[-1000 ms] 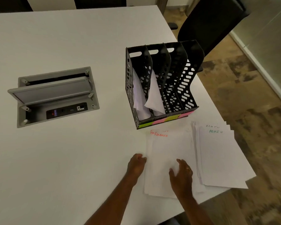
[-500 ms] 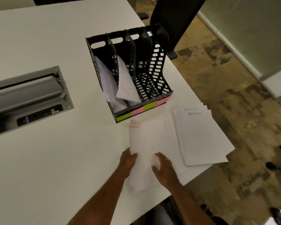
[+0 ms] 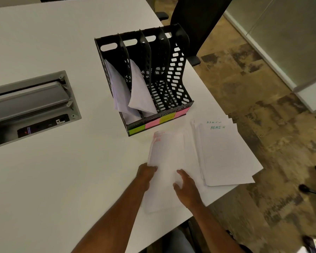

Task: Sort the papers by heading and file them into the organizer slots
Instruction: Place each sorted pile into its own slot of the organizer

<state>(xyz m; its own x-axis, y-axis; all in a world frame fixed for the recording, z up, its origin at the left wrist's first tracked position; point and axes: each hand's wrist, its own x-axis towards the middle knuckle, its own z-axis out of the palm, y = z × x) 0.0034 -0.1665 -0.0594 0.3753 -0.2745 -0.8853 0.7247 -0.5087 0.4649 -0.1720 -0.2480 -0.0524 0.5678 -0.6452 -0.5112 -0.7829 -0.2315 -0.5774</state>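
A black organizer (image 3: 180, 52) with several slots stands on the white table (image 3: 62, 179), coloured labels along its front. White papers lean in its two left slots (image 3: 135, 92). In front of it lies a stack of papers with a red heading (image 3: 167, 154). My left hand (image 3: 146, 173) grips that stack's left edge, which is lifted a little. My right hand (image 3: 187, 188) rests on the stack's lower right part with its fingers spread. A second stack headed ADMIN in green (image 3: 224, 154) lies to the right, near the table corner.
A grey cable box (image 3: 31, 108) with its lid raised is sunk into the table at the left. A black office chair (image 3: 199, 19) stands behind the organizer. The table's right edge runs beside the ADMIN stack, with patterned floor beyond.
The view has swung to the right and down. Both hands have gathered the red-headed sheets into a narrower stack, and its left edge has come up under my left hand.
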